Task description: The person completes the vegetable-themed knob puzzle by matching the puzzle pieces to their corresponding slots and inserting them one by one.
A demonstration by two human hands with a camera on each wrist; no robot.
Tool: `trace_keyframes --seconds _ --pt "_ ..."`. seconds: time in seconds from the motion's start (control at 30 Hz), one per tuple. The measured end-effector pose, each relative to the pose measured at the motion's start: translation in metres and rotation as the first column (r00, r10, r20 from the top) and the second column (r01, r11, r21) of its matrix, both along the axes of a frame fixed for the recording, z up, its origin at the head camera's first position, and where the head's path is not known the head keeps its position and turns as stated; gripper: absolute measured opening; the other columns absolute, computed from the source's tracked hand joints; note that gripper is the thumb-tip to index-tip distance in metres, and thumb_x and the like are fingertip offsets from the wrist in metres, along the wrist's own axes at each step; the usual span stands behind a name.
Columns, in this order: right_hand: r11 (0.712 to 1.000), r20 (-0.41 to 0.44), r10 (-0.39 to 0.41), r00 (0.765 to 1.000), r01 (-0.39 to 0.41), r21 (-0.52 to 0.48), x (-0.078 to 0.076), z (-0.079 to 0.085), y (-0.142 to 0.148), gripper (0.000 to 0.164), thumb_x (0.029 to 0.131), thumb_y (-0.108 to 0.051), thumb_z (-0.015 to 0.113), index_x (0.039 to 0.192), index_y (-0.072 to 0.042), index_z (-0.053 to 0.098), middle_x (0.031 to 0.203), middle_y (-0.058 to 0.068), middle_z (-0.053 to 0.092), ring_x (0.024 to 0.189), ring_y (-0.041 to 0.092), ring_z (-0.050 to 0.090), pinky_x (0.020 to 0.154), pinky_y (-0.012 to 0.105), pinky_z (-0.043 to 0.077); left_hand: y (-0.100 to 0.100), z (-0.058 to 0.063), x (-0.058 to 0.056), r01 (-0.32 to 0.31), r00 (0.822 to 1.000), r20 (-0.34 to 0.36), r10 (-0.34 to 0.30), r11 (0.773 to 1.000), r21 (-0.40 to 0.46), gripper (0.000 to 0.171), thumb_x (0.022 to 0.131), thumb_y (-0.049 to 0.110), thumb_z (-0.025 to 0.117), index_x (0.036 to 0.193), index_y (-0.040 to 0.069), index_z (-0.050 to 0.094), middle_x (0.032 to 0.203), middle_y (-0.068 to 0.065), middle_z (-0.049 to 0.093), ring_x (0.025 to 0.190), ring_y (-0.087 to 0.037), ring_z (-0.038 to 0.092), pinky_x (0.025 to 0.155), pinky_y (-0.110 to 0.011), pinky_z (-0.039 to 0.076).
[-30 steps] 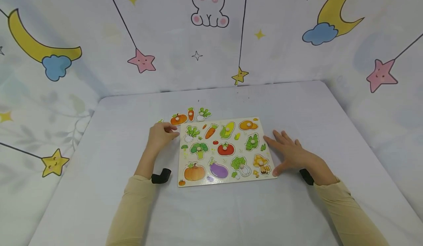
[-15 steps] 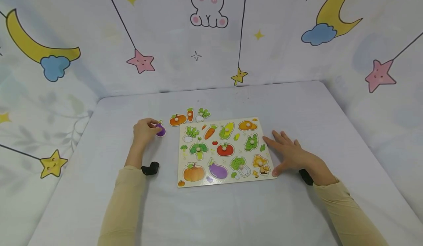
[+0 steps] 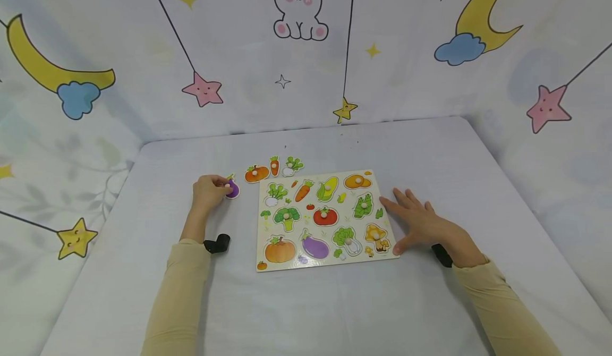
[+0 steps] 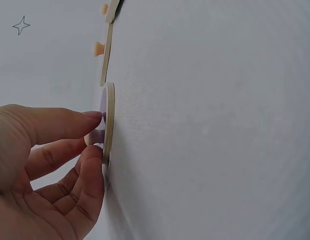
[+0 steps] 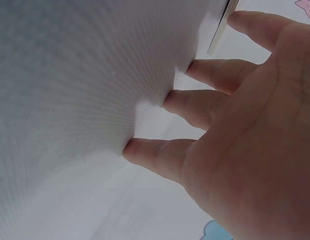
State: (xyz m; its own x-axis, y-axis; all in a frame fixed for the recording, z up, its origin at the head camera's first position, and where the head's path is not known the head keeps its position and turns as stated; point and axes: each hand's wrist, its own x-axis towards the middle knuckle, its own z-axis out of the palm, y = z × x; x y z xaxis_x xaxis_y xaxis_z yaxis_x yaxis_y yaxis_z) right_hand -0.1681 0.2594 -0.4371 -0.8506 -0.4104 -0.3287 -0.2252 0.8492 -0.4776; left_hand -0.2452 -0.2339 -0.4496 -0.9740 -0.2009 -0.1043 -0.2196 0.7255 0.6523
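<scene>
My left hand point(image 3: 208, 192) is at a purple eggplant puzzle piece point(image 3: 233, 189) that lies left of the puzzle board. In the left wrist view, thumb and fingers point(image 4: 70, 125) close around the small knob of the eggplant piece point(image 4: 110, 122). The wooden vegetable puzzle board point(image 3: 311, 244) lies flat in the middle of the table; several of its pictures have knobbed pieces on them. The printed radish, carrot, pumpkin and eggplant pictures show no knob. At the board's right edge rests my right hand point(image 3: 421, 223), fingers spread and fairly straight, some fingertips pressing the cloth.
Behind the board's upper left corner lie a pumpkin piece point(image 3: 256, 174), a carrot piece point(image 3: 274, 166) and a white radish piece point(image 3: 292, 167). A white cloth covers the table point(image 3: 306, 313). A printed curtain point(image 3: 239, 53) stands behind and beside it.
My left hand has moved left from the board's edge to the eggplant piece, uncovering it, and has stayed there for the last half second. The right hand has kept its place.
</scene>
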Motion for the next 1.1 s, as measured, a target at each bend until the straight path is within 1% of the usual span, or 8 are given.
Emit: trace_keyframes --seconds 0.23,0.5,0.77,0.9,1.1 --pt "1.0 -0.001 -0.002 1.0 0.002 0.004 0.0 0.0 0.001 0.123 0.055 -0.043 0.091 0.155 -0.013 0.027 0.161 0.029 0.005 0.146 0.053 -0.004 0.104 0.08 0.0 -0.001 -0.001 -0.001 0.004 1.0 -0.019 -0.004 1.0 -0.019 0.023 0.088 0.009 0.068 0.103 -0.007 0.07 0.085 -0.014 0.064 0.085 -0.025 0.052 0.065 -0.025 0.039" --pt "1.0 -0.007 0.003 1.0 -0.003 0.004 0.0 0.0 0.0 0.123 0.054 -0.044 0.091 0.155 -0.012 0.027 0.16 0.03 0.006 0.145 0.054 -0.003 0.104 0.08 0.001 -0.001 -0.003 -0.002 0.008 0.999 -0.031 -0.009 1.0 -0.027 0.021 0.089 0.009 0.067 0.102 -0.008 0.07 0.085 -0.015 0.064 0.083 -0.025 0.053 0.064 -0.024 0.04" --pt "1.0 0.0 -0.005 1.0 0.005 0.012 -0.001 -0.001 0.0 0.124 0.054 -0.043 0.092 0.155 -0.012 0.027 0.16 0.03 0.005 0.146 0.053 -0.004 0.104 0.08 0.0 -0.001 -0.005 -0.001 0.021 0.999 -0.042 -0.022 0.999 -0.044 0.02 0.09 0.008 0.066 0.101 -0.008 0.069 0.084 -0.015 0.063 0.083 -0.026 0.052 0.067 -0.026 0.039" --pt "1.0 0.003 -0.002 1.0 0.002 0.014 0.0 -0.001 0.001 0.124 0.054 -0.044 0.091 0.155 -0.013 0.026 0.161 0.029 0.005 0.146 0.053 -0.005 0.104 0.079 0.0 0.001 -0.003 0.001 0.027 0.998 -0.049 -0.03 0.998 -0.05 0.019 0.091 0.009 0.065 0.1 -0.007 0.069 0.089 -0.019 0.065 0.085 -0.027 0.055 0.069 -0.028 0.041" --pt "1.0 0.01 0.0 1.0 0.0 0.006 0.0 0.0 0.0 0.123 0.056 -0.043 0.091 0.155 -0.013 0.025 0.161 0.028 0.004 0.146 0.052 -0.006 0.106 0.078 -0.001 0.005 0.004 0.011 0.055 0.994 -0.093 -0.062 0.996 -0.074 0.019 0.092 0.011 0.064 0.098 -0.007 0.069 0.092 -0.021 0.067 0.085 -0.029 0.058 0.069 -0.027 0.043"
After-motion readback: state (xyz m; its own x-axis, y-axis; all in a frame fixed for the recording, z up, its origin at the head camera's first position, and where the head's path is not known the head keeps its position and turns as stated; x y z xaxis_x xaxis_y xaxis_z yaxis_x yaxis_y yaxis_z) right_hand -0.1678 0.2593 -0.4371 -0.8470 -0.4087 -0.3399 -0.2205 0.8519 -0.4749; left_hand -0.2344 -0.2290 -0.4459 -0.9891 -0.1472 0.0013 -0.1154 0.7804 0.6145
